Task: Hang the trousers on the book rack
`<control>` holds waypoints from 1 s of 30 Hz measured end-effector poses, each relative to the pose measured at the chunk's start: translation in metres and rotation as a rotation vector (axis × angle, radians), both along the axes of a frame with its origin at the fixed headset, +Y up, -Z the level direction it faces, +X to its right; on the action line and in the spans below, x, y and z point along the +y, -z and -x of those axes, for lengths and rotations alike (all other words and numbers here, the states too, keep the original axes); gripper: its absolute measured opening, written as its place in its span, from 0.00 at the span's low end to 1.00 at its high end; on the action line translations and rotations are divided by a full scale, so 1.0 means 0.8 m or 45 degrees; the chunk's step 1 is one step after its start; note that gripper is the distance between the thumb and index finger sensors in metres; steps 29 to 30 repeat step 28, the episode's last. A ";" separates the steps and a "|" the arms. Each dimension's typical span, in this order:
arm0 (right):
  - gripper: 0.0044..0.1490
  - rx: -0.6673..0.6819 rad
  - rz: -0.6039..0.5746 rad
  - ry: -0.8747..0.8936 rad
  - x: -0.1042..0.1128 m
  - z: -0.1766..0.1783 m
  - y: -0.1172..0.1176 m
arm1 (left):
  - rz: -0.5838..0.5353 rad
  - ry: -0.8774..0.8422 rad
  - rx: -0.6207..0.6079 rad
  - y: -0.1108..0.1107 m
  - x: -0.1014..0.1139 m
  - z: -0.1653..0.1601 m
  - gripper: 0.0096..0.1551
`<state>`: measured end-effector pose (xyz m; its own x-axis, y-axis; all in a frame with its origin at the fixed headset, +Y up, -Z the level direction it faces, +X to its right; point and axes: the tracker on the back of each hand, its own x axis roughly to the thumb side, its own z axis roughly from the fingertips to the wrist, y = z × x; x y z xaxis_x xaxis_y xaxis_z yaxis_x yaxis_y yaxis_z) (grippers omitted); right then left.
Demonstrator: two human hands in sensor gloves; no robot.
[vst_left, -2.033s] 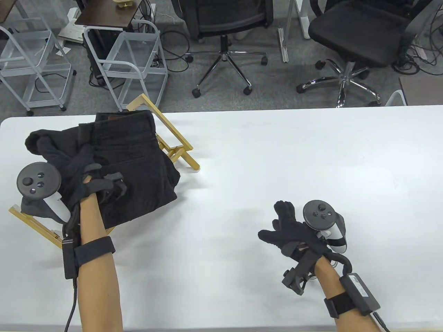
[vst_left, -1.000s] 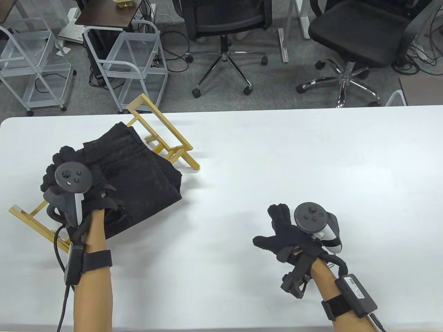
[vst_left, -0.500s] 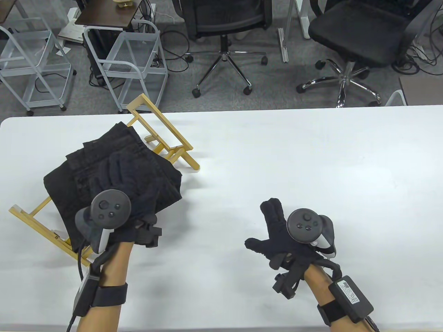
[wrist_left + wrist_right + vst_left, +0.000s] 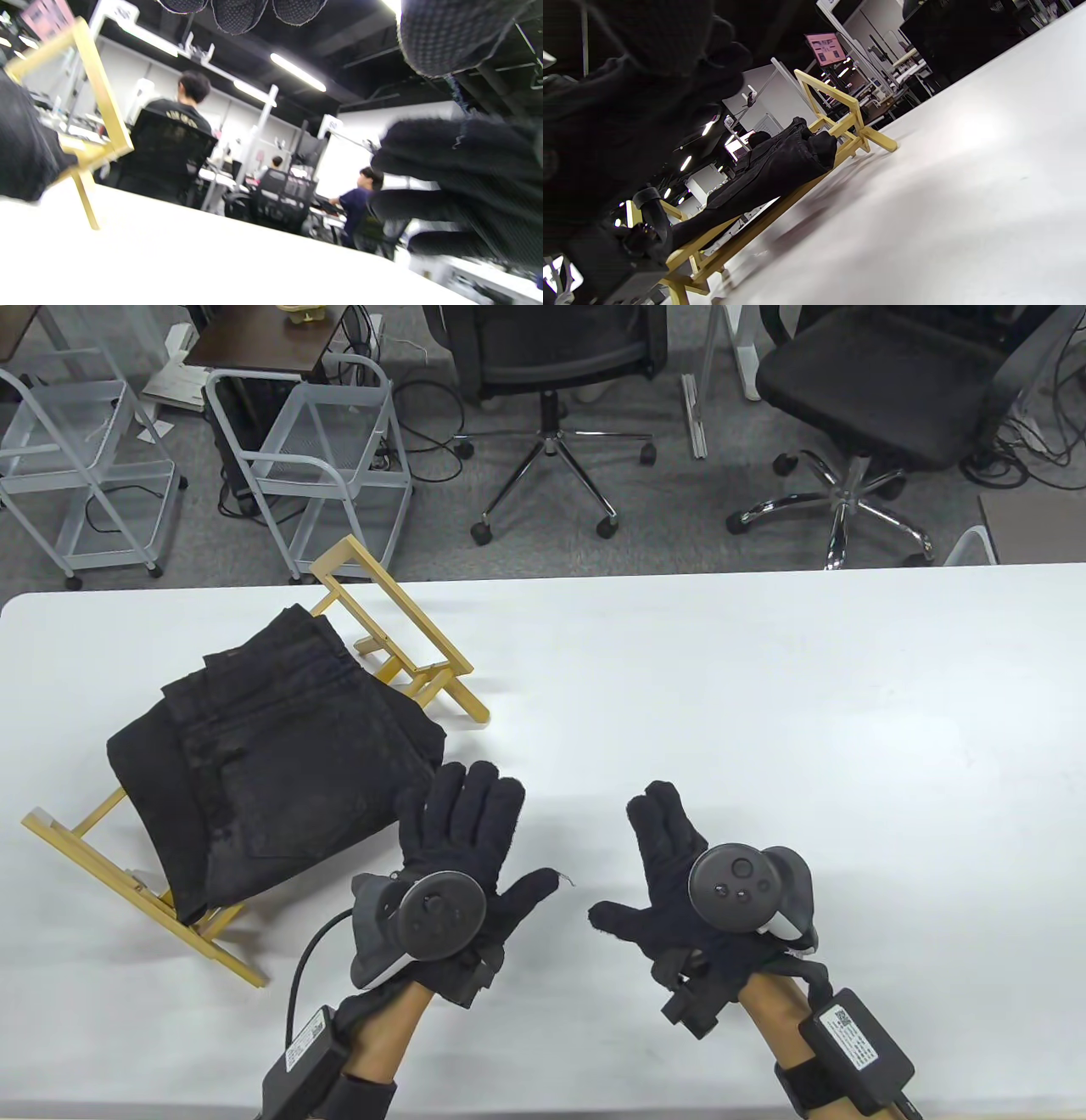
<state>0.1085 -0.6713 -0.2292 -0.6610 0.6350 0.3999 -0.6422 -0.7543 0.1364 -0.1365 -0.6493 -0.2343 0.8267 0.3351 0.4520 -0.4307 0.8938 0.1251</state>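
Note:
Folded black trousers [image 4: 271, 763] lie draped over the yellow wooden book rack [image 4: 399, 632] at the table's left. The rack's frame also shows in the left wrist view [image 4: 102, 101] and the right wrist view [image 4: 835, 114], with the trousers [image 4: 772, 169] on it. My left hand [image 4: 467, 848] lies flat with fingers spread, just right of the trousers' near corner, holding nothing. My right hand [image 4: 670, 865] lies open beside it, fingers spread, empty.
The white table [image 4: 764, 712] stretches right of the hands. Beyond its far edge stand two wire carts [image 4: 314, 466] and two office chairs [image 4: 551, 381] on the floor.
My left hand has let go of the trousers and moved right and toward me, off the cloth, spreading flat. My right hand has shifted slightly left. The trousers stay on the rack.

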 end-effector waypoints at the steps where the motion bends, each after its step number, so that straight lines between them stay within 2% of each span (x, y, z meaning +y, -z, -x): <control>1: 0.72 -0.005 -0.021 -0.042 0.000 0.002 -0.002 | 0.016 0.035 -0.014 0.000 -0.010 -0.007 0.56; 6: 0.73 -0.042 -0.120 -0.261 -0.005 0.010 0.000 | 0.031 0.186 -0.084 0.003 -0.028 -0.021 0.56; 12: 0.74 -0.094 -0.171 -0.447 -0.019 0.006 0.000 | 0.092 0.090 -0.094 0.011 -0.034 -0.015 0.57; 19: 0.73 -0.120 -0.114 -0.481 -0.031 0.000 0.009 | 0.105 0.059 -0.071 0.009 -0.034 -0.013 0.56; 30: 0.73 -0.052 -0.075 -0.454 -0.032 0.010 0.001 | 0.161 0.057 -0.048 0.007 -0.042 -0.008 0.56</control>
